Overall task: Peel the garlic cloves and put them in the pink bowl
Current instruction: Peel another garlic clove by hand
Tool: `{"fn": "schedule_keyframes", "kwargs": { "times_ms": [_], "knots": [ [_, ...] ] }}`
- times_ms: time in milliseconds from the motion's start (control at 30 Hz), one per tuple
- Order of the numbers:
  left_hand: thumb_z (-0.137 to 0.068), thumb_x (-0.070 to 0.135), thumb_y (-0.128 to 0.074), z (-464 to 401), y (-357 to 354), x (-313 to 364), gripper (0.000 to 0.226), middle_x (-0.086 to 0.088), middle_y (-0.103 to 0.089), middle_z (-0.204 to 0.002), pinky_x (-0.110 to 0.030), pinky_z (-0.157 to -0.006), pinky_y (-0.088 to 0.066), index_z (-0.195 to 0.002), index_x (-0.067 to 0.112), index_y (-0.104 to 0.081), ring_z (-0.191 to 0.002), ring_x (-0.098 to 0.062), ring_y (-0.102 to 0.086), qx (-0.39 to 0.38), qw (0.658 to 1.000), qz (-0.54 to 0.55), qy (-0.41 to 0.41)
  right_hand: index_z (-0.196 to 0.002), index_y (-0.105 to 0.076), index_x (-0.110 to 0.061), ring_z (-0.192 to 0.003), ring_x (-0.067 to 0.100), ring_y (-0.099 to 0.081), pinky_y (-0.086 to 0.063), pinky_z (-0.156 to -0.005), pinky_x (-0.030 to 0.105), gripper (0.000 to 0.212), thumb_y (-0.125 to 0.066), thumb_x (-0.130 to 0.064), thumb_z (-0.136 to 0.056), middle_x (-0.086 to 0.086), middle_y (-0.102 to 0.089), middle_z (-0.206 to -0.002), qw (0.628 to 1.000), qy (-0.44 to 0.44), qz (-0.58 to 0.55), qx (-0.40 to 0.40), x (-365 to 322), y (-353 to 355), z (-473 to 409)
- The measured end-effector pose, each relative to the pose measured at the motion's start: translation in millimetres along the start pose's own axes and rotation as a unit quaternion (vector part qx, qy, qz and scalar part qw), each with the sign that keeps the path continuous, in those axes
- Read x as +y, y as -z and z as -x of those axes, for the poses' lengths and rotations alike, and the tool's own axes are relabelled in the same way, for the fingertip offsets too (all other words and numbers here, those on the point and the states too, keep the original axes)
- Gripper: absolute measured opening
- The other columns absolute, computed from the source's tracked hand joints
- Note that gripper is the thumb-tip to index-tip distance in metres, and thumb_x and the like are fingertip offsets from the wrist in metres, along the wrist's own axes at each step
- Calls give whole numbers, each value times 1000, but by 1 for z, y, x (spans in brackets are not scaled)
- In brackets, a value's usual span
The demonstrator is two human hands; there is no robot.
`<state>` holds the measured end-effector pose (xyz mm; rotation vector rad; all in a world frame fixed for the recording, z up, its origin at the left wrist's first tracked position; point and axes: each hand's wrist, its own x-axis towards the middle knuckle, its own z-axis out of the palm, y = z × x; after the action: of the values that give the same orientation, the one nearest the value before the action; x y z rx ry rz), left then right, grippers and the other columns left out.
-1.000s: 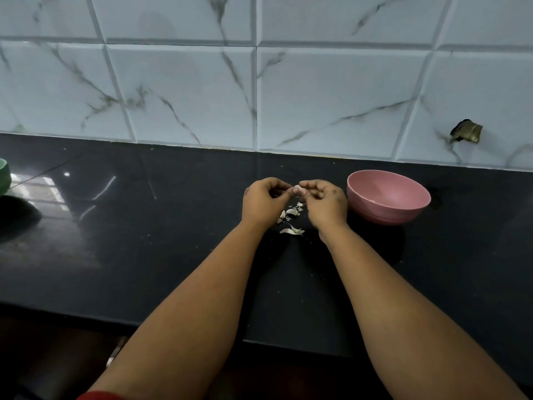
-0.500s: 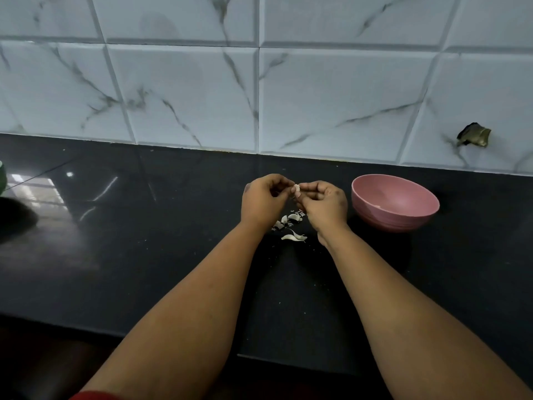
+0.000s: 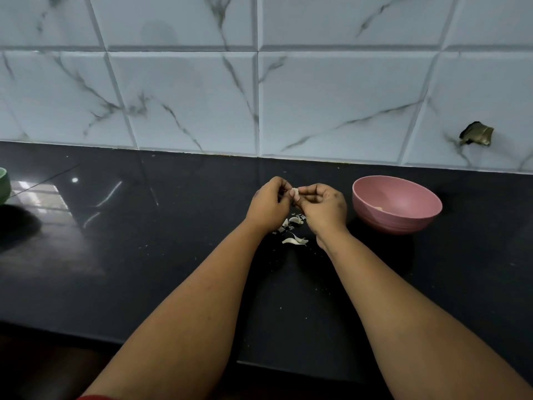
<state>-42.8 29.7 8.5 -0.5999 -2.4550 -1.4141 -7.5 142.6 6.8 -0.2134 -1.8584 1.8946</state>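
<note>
A small pale garlic clove [image 3: 294, 193] is pinched between my left hand [image 3: 269, 202] and my right hand [image 3: 324, 205], held just above the black counter. Both hands have curled fingers meeting at the clove. Under them lies a little heap of white garlic skins [image 3: 294, 230]. The pink bowl [image 3: 397, 208] stands on the counter just right of my right hand, with something small and pale at its bottom.
The glossy black counter [image 3: 161, 255] runs wide to the left and ends at a front edge near me. A marbled white tile wall [image 3: 259, 90] backs it, with a broken hole [image 3: 476, 134] at right. A green bowl [image 3: 4, 184] pokes in at the far left.
Both hands stay together on the clove and have lifted a little. The view has shifted slightly, so the bowl sits further right.
</note>
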Motion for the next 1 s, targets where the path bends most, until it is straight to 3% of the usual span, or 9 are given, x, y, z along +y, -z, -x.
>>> {"fn": "schedule_keyframes", "kwargs": {
  "times_ms": [133,300,500,667,833,1000],
  "knots": [
    [-100,20,-53,-1,-1,1,11,6,-63,-84,-25,-64,-36,-89,16,-53,-68,-6,-51,-17,1000,4,9,-84,-66,-21,-74,16,-72,-59,-77,35,21,-76,-3,-80,3,-72,-73,1000,13,25,10,4,-3,-3],
    [-99,20,-52,-1,-1,2,12,8,-58,-76,-26,-63,-38,-88,15,-53,-65,-7,-48,-18,998,44,32,-101,-68,-27,-78,10,-71,-57,-79,29,30,-71,-3,-83,-3,-72,-75,998,20,53,5,5,-4,-3],
    [-97,17,-48,0,-1,5,9,0,-56,-79,-29,-65,-38,-89,14,-52,-67,-11,-45,-23,996,66,54,-106,-70,-21,-73,7,-68,-56,-73,23,28,-66,0,-87,-2,-69,-77,999,-37,-25,-4,4,-7,-1],
    [-96,17,-49,2,-2,5,8,-14,-64,-92,-40,-74,-46,-90,14,-53,-77,-17,-52,-16,996,67,50,-114,-66,-18,-75,11,-69,-52,-58,17,31,-63,2,-90,4,-68,-84,990,-93,-109,-8,0,-7,-1],
    [-97,15,-46,3,1,6,14,3,-53,-75,-32,-67,-39,-84,14,-51,-69,-13,-45,-6,997,62,49,-111,-67,-12,-77,12,-65,-53,-68,18,25,-58,2,-93,5,-67,-90,982,-110,-152,6,0,-3,-6],
    [-86,24,-43,7,7,7,34,-3,-64,-63,-36,-66,-46,-59,14,-61,-60,-12,-52,-6,990,107,87,-108,-66,-8,-74,9,-63,-53,-68,15,24,-54,7,-93,3,-64,-88,981,-106,-160,-1,1,6,-10]
  ]
}}
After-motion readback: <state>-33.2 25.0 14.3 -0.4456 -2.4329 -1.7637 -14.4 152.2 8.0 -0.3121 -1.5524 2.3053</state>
